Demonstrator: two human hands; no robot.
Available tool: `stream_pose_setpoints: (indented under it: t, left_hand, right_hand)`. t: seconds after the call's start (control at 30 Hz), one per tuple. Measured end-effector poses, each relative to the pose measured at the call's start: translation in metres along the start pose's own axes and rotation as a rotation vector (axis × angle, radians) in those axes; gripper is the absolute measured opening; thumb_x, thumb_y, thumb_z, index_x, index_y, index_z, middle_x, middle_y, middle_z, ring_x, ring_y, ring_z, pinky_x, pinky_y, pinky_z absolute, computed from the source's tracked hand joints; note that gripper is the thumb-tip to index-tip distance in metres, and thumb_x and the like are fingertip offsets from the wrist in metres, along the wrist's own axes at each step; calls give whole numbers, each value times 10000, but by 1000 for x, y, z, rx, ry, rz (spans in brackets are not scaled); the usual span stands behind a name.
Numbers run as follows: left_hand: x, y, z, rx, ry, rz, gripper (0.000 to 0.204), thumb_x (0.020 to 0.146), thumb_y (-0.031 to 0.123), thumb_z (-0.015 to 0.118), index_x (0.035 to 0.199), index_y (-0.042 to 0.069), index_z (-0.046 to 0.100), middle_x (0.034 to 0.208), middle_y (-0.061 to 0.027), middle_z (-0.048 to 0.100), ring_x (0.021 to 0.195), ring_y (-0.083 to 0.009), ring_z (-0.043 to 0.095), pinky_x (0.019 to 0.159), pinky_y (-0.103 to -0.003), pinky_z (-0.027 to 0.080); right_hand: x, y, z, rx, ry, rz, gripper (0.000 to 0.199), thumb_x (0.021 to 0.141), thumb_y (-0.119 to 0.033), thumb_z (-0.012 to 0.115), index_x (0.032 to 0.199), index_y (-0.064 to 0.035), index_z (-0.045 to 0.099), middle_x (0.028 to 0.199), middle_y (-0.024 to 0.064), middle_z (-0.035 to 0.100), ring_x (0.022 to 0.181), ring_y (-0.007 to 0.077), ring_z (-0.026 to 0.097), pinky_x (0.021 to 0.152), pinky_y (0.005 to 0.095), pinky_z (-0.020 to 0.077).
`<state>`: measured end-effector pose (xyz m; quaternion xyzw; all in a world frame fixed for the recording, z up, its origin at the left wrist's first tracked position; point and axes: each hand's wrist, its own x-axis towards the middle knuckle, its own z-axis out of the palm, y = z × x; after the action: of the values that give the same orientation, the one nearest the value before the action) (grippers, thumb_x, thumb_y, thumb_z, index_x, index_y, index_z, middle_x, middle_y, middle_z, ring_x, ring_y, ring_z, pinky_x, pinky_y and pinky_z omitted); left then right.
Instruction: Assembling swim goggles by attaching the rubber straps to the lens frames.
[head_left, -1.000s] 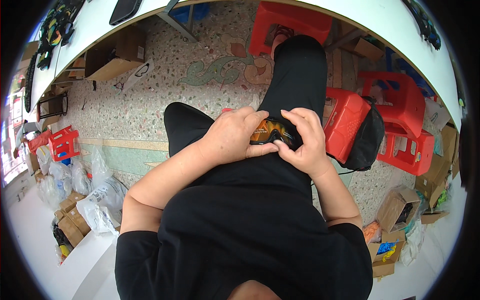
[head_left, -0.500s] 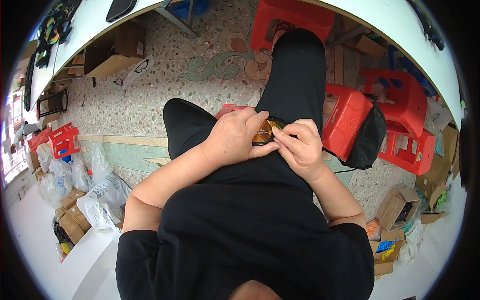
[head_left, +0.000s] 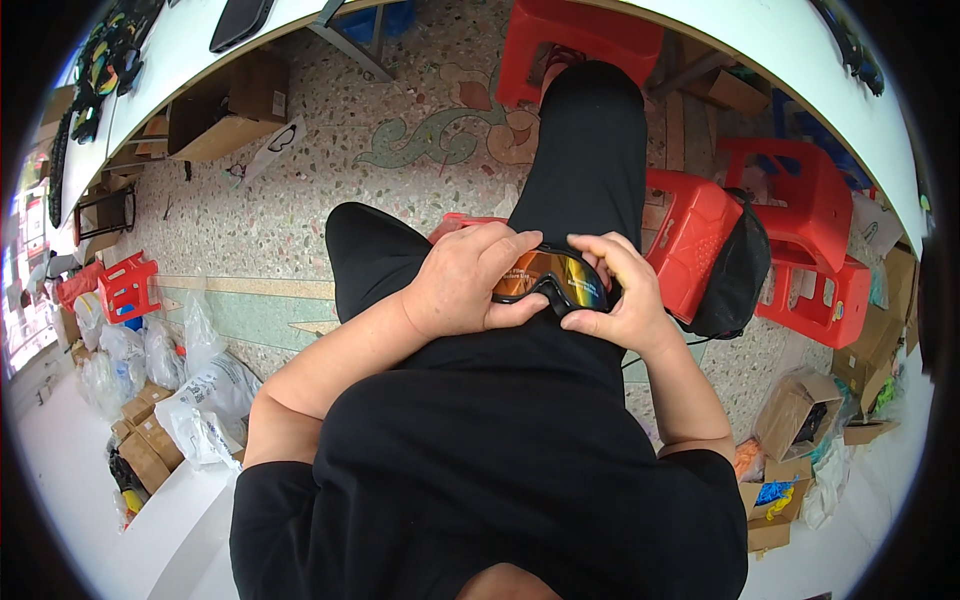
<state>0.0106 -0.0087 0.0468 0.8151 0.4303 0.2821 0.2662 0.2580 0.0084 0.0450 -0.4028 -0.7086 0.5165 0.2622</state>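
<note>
A pair of goggles (head_left: 563, 277) with a black frame and a mirrored orange-yellow lens lies level above my lap, its nose notch toward my body. Small printing shows on the lens. My left hand (head_left: 462, 278) grips the left end, thumb along the lower rim and fingers over the top, hiding that end. At the other end, my right hand (head_left: 632, 298) is curled round the frame, its thumb at the lower rim and fingers at the upper edge. A thin dark cord or strap shows beside my right wrist; whether it belongs to the goggles I cannot tell.
White tables (head_left: 745, 38) curve across the far side, with a dark phone-like object (head_left: 240, 22) on one. Red stools (head_left: 690, 240) stand at right, a black bag (head_left: 735, 275) against one. Cardboard boxes (head_left: 230, 105) and plastic bags (head_left: 212, 400) lie around the floor.
My right hand has gone from pinching at the lens's middle to holding the right end of the goggles. More of the lens and the nose notch now shows. My left hand keeps its hold.
</note>
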Motion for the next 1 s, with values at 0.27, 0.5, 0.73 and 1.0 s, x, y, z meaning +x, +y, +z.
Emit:
stream_pose_setpoints:
  t: [0.27, 0.5, 0.73, 1.0]
  left_hand:
    - [4, 3, -6, -23, -7, 22, 615, 730, 369, 789, 1182, 13, 574, 949, -128, 621, 813, -296, 632, 719, -373, 529]
    - [11, 6, -27, 4, 115, 235, 335, 698, 303, 815, 866, 59, 658, 862, -36, 598, 798, -229, 599, 728, -371, 484]
    - [8, 4, -21, -95, 123, 241, 239, 707, 179, 826, 779, 52, 637, 736, -33, 557, 700, -211, 557, 640, -345, 475]
    - [13, 2, -27, -68, 102, 214, 316, 729, 266, 818, 904, 68, 645, 894, -62, 598, 821, -242, 584, 742, -368, 476]
  right_hand:
    - [9, 1, 11, -32, 47, -175, 552, 675, -279, 783, 1092, 33, 599, 902, 96, 552, 775, 186, 537, 704, 283, 447]
    - [8, 11, 25, 215, 133, -61, 443, 673, -235, 780, 989, 27, 615, 826, 81, 541, 699, 186, 515, 649, 281, 430]
    - [6, 10, 32, 135, 120, -91, 395, 698, -244, 755, 955, 18, 609, 816, 79, 522, 702, 181, 510, 637, 281, 421]
    - [5, 10, 34, 21, 219, -174, 480, 661, -267, 774, 1007, 21, 608, 790, 100, 556, 686, 223, 541, 623, 307, 451]
